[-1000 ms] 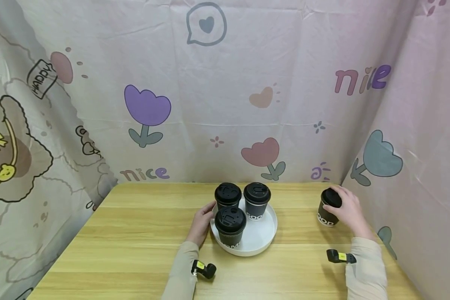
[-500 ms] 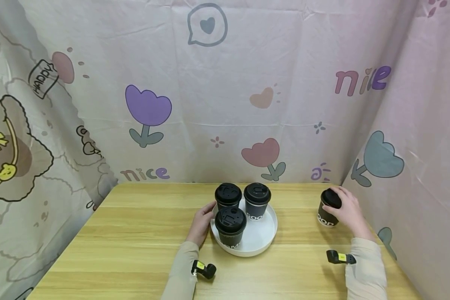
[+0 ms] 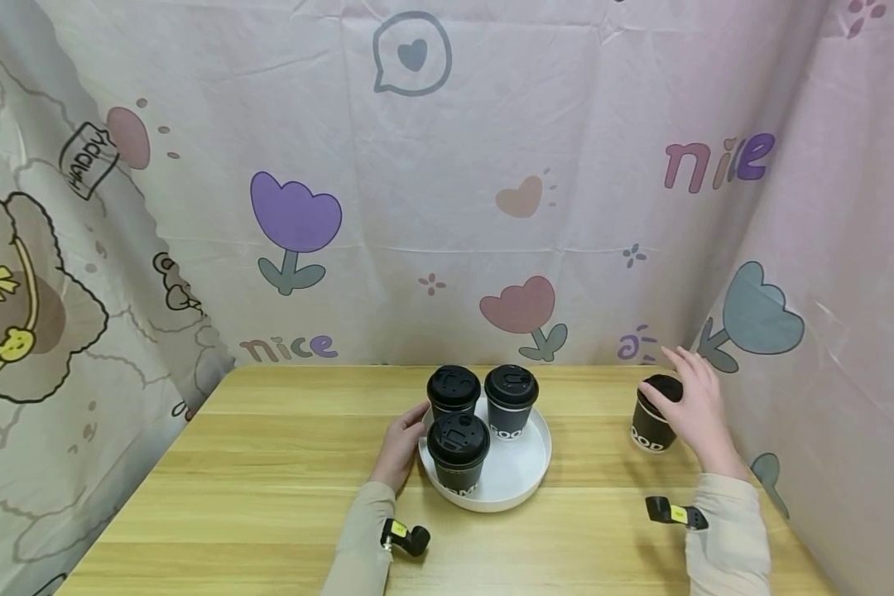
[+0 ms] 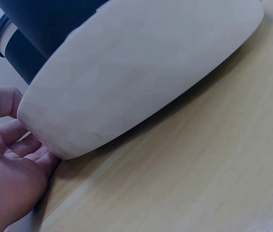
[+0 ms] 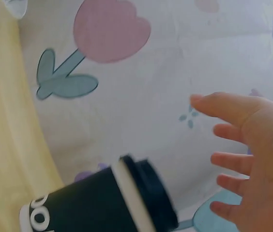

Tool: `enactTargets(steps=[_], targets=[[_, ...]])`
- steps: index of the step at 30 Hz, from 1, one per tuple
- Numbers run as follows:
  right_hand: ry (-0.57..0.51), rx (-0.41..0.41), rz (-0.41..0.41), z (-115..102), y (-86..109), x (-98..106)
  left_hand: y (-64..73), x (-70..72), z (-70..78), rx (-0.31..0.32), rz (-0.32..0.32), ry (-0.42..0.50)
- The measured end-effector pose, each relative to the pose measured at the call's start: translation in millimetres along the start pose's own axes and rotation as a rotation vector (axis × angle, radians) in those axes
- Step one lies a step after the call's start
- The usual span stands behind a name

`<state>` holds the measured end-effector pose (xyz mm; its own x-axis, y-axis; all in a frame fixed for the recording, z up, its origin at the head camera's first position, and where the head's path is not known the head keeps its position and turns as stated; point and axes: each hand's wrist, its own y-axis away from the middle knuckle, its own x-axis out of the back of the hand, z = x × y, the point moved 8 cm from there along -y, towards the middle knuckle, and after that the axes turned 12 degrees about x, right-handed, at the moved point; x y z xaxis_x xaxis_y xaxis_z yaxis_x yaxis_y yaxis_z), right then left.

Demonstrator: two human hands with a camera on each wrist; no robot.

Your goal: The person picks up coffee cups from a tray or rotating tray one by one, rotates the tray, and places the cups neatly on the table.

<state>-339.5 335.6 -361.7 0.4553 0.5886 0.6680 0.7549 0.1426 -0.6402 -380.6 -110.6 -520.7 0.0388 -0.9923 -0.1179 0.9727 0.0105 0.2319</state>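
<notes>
From the wearer's seat, we see the lone black paper cup with a black plastic lid and white lettering [image 3: 651, 429] at about nine o'clock from the right hand [image 3: 698, 410], far nearer to it than to the left. The cup is upright on the pale wood-grain table [image 3: 283, 463], its long axis vertical. That right hand is released, thumb and fingers spread; from above the thumb crosses the lid, but the right wrist view shows us a gap between them.

At three o'clock from the left hand [image 3: 401, 443] we have the round white shallow tray [image 3: 521, 473], gripped by its rim near ten o'clock. Three matching lidded cups [image 3: 458, 451] stand on it at eleven, one and seven o'clock, leaving its four o'clock side, towards the right hand, bare.
</notes>
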Motion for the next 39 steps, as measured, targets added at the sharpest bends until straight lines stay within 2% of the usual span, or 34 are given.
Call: enactTargets(steps=[4,8,12,17,22,27,39], targets=[[-0.057,-0.009,0.085,-17,-4.3,7,0.6,-0.1,1.2,-0.017,0.007,-0.016],[-0.168,-0.095,0.139,-31,-6.4,5,0.4,0.2,1.3,-0.015,0.009,-0.015],[-0.329,-0.165,0.162,-36,-9.4,-8,-2.4,0.8,-1.5,-0.007,0.011,-0.017],[-0.502,-0.200,0.154,-39,-11.1,-36,-3.0,1.4,-2.2,-0.005,0.007,-0.010],[-0.667,-0.300,0.113,-37,-10.0,-72,-0.6,0.7,-0.6,-0.004,0.007,-0.003],[-0.791,-0.401,0.018,-32,-3.5,-113,1.5,0.4,1.4,-0.005,0.006,-0.001],[-0.903,-0.509,-0.151,-33,18.7,-180,-0.4,0.5,0.9,-0.002,0.012,0.012]])
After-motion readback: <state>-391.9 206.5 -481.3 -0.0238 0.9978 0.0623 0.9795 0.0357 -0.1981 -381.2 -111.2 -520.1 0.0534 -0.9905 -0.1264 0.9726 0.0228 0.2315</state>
